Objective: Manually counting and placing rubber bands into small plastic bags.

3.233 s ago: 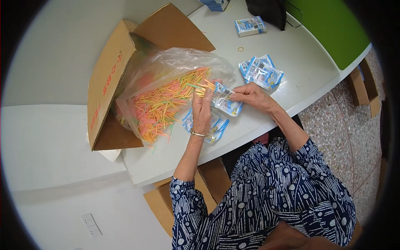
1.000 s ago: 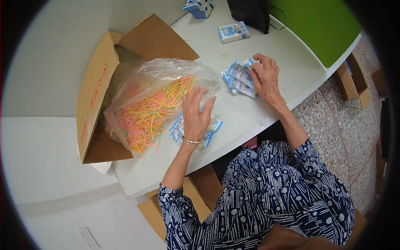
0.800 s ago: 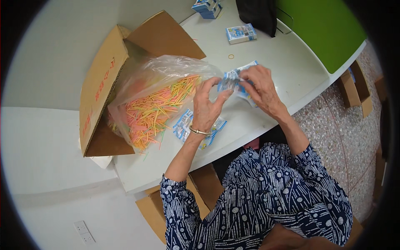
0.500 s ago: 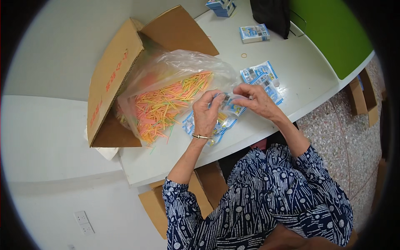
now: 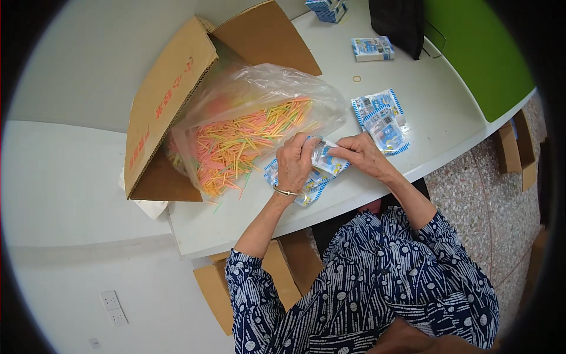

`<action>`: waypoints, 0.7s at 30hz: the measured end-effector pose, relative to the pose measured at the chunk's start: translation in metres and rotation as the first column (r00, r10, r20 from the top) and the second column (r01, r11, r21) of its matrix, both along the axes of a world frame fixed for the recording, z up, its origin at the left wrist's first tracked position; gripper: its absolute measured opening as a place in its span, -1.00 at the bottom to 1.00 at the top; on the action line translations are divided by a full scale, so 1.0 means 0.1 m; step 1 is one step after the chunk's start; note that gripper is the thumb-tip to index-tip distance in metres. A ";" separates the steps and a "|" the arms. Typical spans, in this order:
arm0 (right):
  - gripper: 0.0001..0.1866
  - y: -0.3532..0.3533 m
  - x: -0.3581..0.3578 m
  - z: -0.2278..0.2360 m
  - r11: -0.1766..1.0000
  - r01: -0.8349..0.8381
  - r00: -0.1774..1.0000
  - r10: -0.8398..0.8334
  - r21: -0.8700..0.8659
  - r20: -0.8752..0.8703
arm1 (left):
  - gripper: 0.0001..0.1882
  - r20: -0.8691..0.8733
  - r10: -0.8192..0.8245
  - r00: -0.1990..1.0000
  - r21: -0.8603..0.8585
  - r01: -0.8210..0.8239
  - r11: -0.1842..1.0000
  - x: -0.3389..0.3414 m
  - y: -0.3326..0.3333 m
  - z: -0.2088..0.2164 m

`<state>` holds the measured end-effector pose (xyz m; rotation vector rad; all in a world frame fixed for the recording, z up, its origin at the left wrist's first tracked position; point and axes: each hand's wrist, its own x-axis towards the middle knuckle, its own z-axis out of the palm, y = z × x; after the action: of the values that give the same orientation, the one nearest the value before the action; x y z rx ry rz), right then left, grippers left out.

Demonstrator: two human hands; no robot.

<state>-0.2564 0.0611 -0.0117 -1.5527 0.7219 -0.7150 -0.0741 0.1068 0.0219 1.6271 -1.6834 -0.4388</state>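
Observation:
Between my two hands is a small blue-and-white plastic packet (image 5: 328,158). My left hand (image 5: 293,164) is closed on its left side, thumb and fingers pinching the film; a metal bangle sits at that wrist. At the packet's right side my right hand (image 5: 364,156) is closed, thumb pressed along the film. Below them, several similar packets (image 5: 306,193) lie on the white table, partly hidden by my left hand. Just left of my hands, a clear plastic bag (image 5: 318,94) spills thin pink, yellow, orange and green sticks (image 5: 239,140).
An open cardboard box (image 5: 168,97) lies tipped around the bag. More flat packets (image 5: 382,121) lie to the right of my hands. Farther back are a rubber band (image 5: 356,78), a banded packet stack (image 5: 373,49), other stacks (image 5: 328,10) and a black bag (image 5: 398,26).
My right hand has closed in on the packet, its fingers now folded at the packet's edge. The packet shows more of its printed face. The whole view has shifted slightly.

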 end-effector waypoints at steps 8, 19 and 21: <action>-0.66 -0.02 0.03 -0.11 0.998 0.018 0.999 -0.020 -0.067 -0.042 | -0.78 0.274 -0.003 0.962 -0.127 0.039 0.991 0.72 -0.44 0.02; -0.63 -0.02 0.03 -0.16 0.995 0.023 0.998 -0.028 -0.094 -0.050 | -0.48 0.840 -0.166 0.516 0.127 0.110 0.986 0.88 -0.82 -0.03; -0.63 -0.02 0.01 -0.13 0.995 0.022 0.998 -0.027 -0.093 -0.053 | -0.53 0.854 -0.214 0.475 0.187 0.103 0.977 0.86 -0.90 -0.08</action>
<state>-0.2552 0.0587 -0.0248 -1.6558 0.7585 -0.7356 0.0116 0.0169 0.0137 1.9321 -2.6156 0.3367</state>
